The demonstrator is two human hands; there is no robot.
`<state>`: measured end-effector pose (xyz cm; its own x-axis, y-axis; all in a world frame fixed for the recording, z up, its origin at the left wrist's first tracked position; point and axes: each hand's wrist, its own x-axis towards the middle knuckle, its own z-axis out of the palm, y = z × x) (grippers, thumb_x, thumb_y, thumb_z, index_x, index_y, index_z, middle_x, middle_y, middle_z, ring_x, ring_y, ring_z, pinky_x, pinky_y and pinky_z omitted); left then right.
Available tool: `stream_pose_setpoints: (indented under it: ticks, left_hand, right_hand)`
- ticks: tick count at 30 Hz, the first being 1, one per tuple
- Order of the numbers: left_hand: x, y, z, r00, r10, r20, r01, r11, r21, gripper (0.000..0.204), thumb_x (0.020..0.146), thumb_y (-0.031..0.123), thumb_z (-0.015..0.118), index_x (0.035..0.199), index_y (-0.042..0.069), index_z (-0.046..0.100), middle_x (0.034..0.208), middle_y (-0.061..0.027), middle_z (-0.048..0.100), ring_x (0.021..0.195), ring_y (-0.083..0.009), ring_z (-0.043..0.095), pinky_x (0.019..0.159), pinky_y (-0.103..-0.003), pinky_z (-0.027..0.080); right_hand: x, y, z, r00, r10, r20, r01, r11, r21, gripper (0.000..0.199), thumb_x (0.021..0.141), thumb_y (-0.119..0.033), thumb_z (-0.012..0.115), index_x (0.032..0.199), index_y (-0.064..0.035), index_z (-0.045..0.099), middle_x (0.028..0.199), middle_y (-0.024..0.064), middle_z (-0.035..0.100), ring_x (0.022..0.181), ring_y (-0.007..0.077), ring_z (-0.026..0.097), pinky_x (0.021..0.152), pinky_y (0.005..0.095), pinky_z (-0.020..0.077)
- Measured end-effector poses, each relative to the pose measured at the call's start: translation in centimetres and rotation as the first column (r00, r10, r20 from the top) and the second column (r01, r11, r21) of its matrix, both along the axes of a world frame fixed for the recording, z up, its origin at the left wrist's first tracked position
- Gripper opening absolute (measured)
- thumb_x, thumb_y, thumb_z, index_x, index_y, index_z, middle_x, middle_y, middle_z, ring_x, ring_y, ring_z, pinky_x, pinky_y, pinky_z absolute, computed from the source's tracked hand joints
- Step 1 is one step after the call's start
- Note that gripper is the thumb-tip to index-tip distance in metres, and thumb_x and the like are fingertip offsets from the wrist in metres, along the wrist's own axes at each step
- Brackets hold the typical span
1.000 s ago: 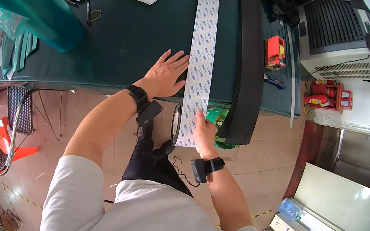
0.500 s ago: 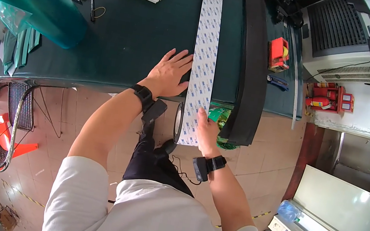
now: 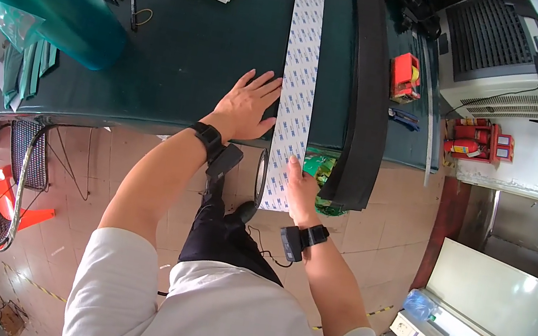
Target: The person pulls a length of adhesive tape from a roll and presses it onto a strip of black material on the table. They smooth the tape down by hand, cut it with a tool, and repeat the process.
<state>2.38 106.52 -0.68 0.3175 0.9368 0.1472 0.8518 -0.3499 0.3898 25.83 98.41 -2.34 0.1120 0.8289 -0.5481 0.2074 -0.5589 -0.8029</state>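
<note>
Blue-patterned white strip (image 3: 301, 67) runs lengthwise over the dark green tabletop (image 3: 178, 74) — its near end overhangs the table's front edge. The left hand (image 3: 244, 110) grips nothing: palm down, fingers spread on the tabletop, fingertips at the strip's left edge. The right hand (image 3: 301, 191) grasps the overhanging part by its right edge, thumb on top, the other fingers hidden. Handling it well probably calls for light, even tension from the right hand, in line with the strip — a sideways tug would likely skew it — while the left fingertips serve as an edge guide. The long black strip (image 3: 367, 113) lies apart to the right, best left undisturbed.
</note>
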Motion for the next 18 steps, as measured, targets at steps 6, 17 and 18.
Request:
stream_pose_setpoints:
  ticks: [6, 17, 18]
  left_hand:
    - [0.4, 0.0, 0.4, 1.000, 0.000, -0.006, 0.000, 1.000, -0.019, 0.071, 0.088, 0.033, 0.064, 0.150, 0.006, 0.040, 0.157, -0.0106, 0.038, 0.150, -0.0273, 0.026, 0.124, -0.049, 0.013]
    - [0.5, -0.1, 0.5, 0.998, -0.007, -0.059, 0.006, 1.000, -0.013, 0.069, 0.091, 0.036, 0.060, 0.150, 0.006, 0.039, 0.156, -0.0095, 0.039, 0.148, -0.0277, 0.028, 0.124, -0.048, 0.014]
    - [0.4, -0.1, 0.5, 0.998, -0.007, -0.063, 0.007, 1.000, -0.012, 0.069, 0.091, 0.036, 0.060, 0.150, 0.006, 0.039, 0.156, -0.0095, 0.039, 0.148, -0.0277, 0.028, 0.124, -0.048, 0.014]
  right_hand:
    - [0.6, 0.0, -1.0, 0.997, 0.036, 0.074, -0.032, 0.998, -0.049, 0.072, 0.090, -0.059, 0.064, 0.092, 0.0129, 0.066, 0.075, 0.0117, 0.066, 0.065, 0.0169, 0.060, 0.060, 0.0324, 0.0480]
    - [0.7, -0.3, -1.8, 0.982, 0.063, 0.180, -0.063, 0.998, -0.008, 0.076, 0.089, -0.061, 0.063, 0.085, 0.0142, 0.066, 0.072, 0.0189, 0.068, 0.067, 0.0252, 0.067, 0.062, 0.0367, 0.0509]
    - [0.5, -0.3, -1.7, 0.982, 0.056, 0.179, -0.059, 0.998, 0.011, 0.076, 0.089, -0.062, 0.062, 0.084, 0.0144, 0.066, 0.072, 0.0195, 0.068, 0.067, 0.0260, 0.068, 0.062, 0.0372, 0.0511]
